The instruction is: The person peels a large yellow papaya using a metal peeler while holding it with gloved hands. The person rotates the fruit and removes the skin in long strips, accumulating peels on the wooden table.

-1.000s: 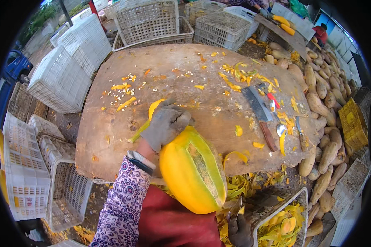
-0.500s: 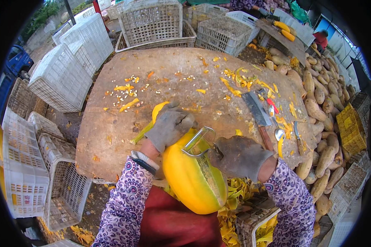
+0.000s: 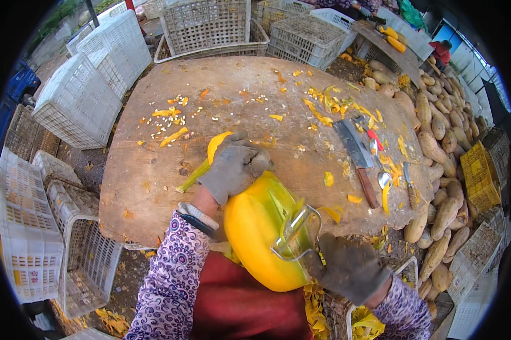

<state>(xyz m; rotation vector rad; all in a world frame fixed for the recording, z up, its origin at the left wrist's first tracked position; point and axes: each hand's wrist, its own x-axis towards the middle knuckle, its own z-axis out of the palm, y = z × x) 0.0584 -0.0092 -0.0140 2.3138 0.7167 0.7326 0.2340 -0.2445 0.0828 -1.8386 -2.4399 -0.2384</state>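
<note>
My left hand (image 3: 237, 170), in a grey work glove, is closed around the upper end of a partly peeled yellow pumpkin (image 3: 255, 243), which is held between the board's front edge and my red apron (image 3: 244, 300). My right hand (image 3: 351, 271), also gloved, grips a wide metal peeler (image 3: 296, 233) whose blade lies across the pumpkin's right side. Greenish-yellow flesh shows along the peeled part. Against my left hand rests a yellow piece with a green stem (image 3: 201, 170) on the board.
On the wooden board (image 3: 165, 170) lie a cleaver (image 3: 355, 150), a spoon (image 3: 384, 180), a small knife (image 3: 408, 181), seeds and scraps. White crates (image 3: 77, 102) stand left and behind. Many long tan pumpkins (image 3: 437, 226) are heaped right. Peelings (image 3: 366, 326) fill a crate below. Another person (image 3: 440, 52) is far right.
My right hand has drawn the peeler down and to the right along the pumpkin, widening the peeled area. Loose peel now hangs beside the blade. My left hand stays on the upper end.
</note>
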